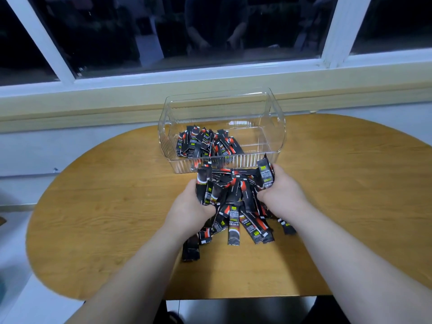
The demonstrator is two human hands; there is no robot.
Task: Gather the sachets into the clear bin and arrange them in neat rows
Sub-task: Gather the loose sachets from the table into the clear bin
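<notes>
Sachets [233, 220] heaped on table [112, 206], touching bin [279, 127] front. My left hand [190, 206] and right hand [279, 190] clamp the heap's sides for one scoop. Some lie unsorted in bin's left.

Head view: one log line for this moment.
left hand: grips sachet pile | right hand: grips sachet pile | clear bin: holds loose sachets, no rows yet

rounded wood table [98, 220] under dark white-framed window [196, 73], pale wall [70, 146].

Beside the clear bin [248, 161], left hand [189, 207] and right hand [281, 190] clutch heaped sachets [234, 221].
</notes>
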